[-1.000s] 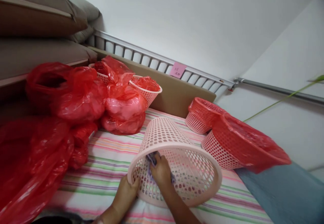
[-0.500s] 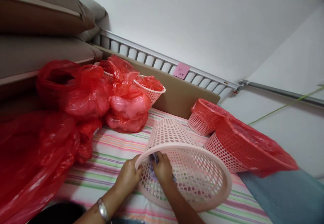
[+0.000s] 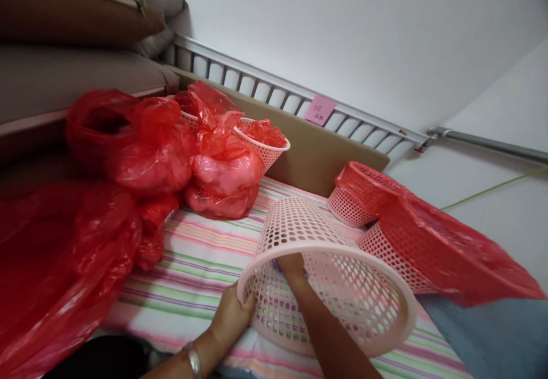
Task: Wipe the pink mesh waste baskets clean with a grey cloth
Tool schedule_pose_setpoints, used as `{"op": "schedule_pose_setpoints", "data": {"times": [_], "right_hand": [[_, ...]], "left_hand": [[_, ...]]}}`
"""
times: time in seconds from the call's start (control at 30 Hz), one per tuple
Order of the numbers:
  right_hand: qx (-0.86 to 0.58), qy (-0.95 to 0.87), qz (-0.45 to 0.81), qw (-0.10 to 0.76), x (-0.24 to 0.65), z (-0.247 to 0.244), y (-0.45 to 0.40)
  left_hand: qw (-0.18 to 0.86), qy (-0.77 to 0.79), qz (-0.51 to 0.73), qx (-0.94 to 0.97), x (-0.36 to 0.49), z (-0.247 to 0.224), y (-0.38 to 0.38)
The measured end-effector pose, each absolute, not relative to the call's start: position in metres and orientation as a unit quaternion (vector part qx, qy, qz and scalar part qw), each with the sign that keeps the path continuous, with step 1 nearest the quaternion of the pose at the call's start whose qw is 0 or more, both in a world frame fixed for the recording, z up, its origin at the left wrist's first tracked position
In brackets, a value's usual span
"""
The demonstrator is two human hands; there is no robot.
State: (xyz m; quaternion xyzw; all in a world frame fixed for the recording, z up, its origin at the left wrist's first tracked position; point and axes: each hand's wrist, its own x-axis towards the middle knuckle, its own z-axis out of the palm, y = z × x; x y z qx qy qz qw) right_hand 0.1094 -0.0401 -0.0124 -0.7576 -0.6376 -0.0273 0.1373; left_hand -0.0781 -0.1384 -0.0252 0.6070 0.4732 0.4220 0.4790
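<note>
Right hand (image 3: 291, 266) mostly hides a purplish cloth (image 3: 277, 266); cushions (image 3: 64, 76) at ten o'clock, red plastic (image 3: 47, 265) at eight run off-frame.

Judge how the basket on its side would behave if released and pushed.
The basket would probably roll in a curve, its round wall tapering. It is likely light, being full of holes. It seems fairly stiff: the rim looks unbent where the left hand grips it.

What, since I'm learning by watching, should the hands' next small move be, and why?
Perhaps the right hand should slide the purple cloth along the inside of the pink basket: both are inside it, its mouth faces the person, and the left hand grips its rim.
</note>
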Motion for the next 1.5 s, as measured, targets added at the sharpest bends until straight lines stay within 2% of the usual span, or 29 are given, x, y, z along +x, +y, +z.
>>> {"op": "schedule_pose_setpoints", "data": {"times": [0.27,0.4,0.53,0.77,0.9,1.03,1.13,1.3,1.5], "right_hand": [[-0.762,-0.634,0.027,0.128,0.066,-0.027,-0.166],[-0.737,-0.664,0.018,0.126,0.066,-0.025,-0.185],[-0.750,-0.652,-0.020,0.109,0.073,-0.021,-0.154],[-0.776,-0.620,-0.031,0.110,0.101,-0.020,-0.048],[-0.774,-0.622,-0.015,0.120,0.118,-0.023,-0.010],[-0.767,-0.630,-0.008,0.123,0.124,-0.021,-0.006],[-0.768,-0.629,-0.007,0.123,0.117,-0.019,-0.025],[-0.782,-0.613,0.001,0.114,0.087,-0.023,-0.105],[-0.743,-0.659,0.033,0.112,0.069,-0.026,-0.195]], "left_hand": [[0.450,0.482,0.437,0.612,-0.071,-0.026,-0.134],[0.426,0.472,0.452,0.625,-0.078,-0.010,-0.127],[0.404,0.464,0.449,0.648,-0.092,0.002,-0.117],[0.399,0.440,0.430,0.680,-0.105,0.012,-0.112],[0.422,0.440,0.442,0.658,-0.102,0.011,-0.116],[0.482,0.474,0.442,0.590,-0.086,-0.011,-0.130],[0.519,0.460,0.418,0.587,-0.074,-0.028,-0.137],[0.481,0.479,0.414,0.607,-0.068,-0.033,-0.137],[0.455,0.477,0.426,0.619,-0.072,-0.018,-0.131]]}}
